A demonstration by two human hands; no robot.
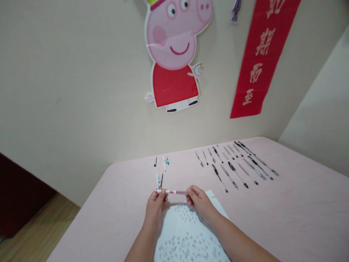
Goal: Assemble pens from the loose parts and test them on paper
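Note:
A slim pen (pixel 171 191), white with red marks at its left part and darker pinkish at its right, lies level between my two hands. My left hand (pixel 157 203) is closed on its left end, thumb on top. Its right end sits pinched in the fingers of my right hand (pixel 198 200). Below both hands a white sheet of paper (pixel 191 233) covered with small dark marks rests on the table. Just beyond my left hand lie a white and blue pen piece (pixel 157 179) and a thin black piece (pixel 162 179).
Two rows of pens, among them a black-gripped pen (pixel 238 174), lie on the pink tabletop (pixel 300 196) at the right. Farther back on the left are a small black piece (pixel 155 162) and a white stick (pixel 164 163) beside a blue bit. The wall (pixel 95 91) borders the table's far edge.

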